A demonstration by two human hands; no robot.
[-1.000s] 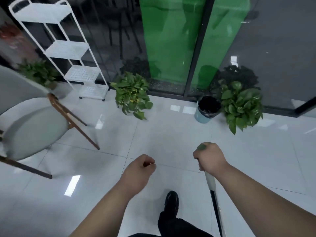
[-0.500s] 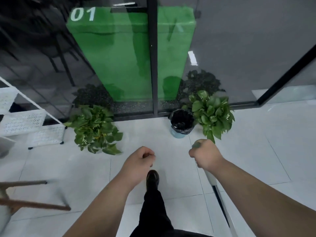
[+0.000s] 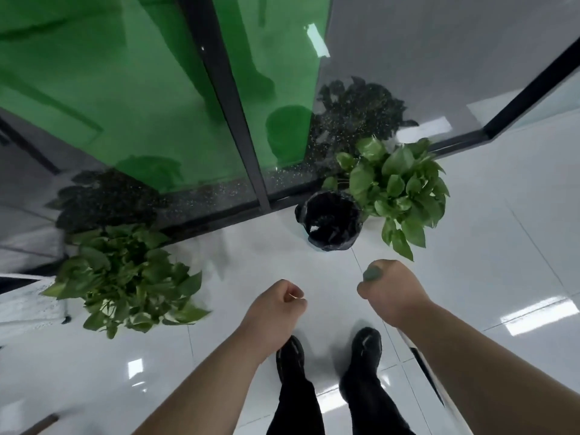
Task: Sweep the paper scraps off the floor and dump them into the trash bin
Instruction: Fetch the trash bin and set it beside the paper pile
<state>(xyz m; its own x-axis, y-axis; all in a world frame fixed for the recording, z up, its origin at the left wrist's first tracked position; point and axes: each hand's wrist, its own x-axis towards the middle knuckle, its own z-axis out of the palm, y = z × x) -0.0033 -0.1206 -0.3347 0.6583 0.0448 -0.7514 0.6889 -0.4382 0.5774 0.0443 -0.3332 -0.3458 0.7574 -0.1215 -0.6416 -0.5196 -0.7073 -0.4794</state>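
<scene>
Trash bin (image 3: pixel 331 221) beyond right hand (image 3: pixel 390 293)

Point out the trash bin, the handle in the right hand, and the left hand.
trash bin (image 3: pixel 330 243), head view, front rim
handle (image 3: pixel 372 274), head view, green top end
left hand (image 3: pixel 276 304), head view, back of fist

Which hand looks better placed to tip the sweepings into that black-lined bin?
Likely the right hand: it grips the green-capped handle and sits nearer the trash bin. The left hand is fisted, apparently empty.
</scene>
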